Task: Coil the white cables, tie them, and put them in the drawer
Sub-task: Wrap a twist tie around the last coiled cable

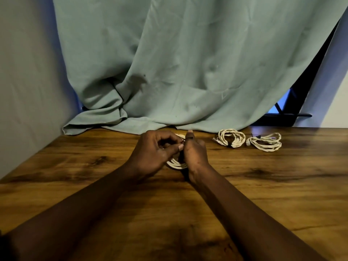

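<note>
A coiled white cable [176,164] lies on the wooden table [75,166] under both my hands, mostly hidden by them. My left hand [155,153] has its fingers curled over the coil and pinches a thin dark tie at its top. My right hand [194,151] grips the coil's right side, thumb raised, meeting the left fingers at the tie. Two more coiled white cables lie at the back right: one coil [230,138] bound with a dark tie, the other coil [265,141] beside it. No drawer is in view.
A pale green curtain [169,63] hangs behind and drapes onto the table's far edge. A grey wall [28,81] stands on the left. A dark window frame [286,110] shows at the back right.
</note>
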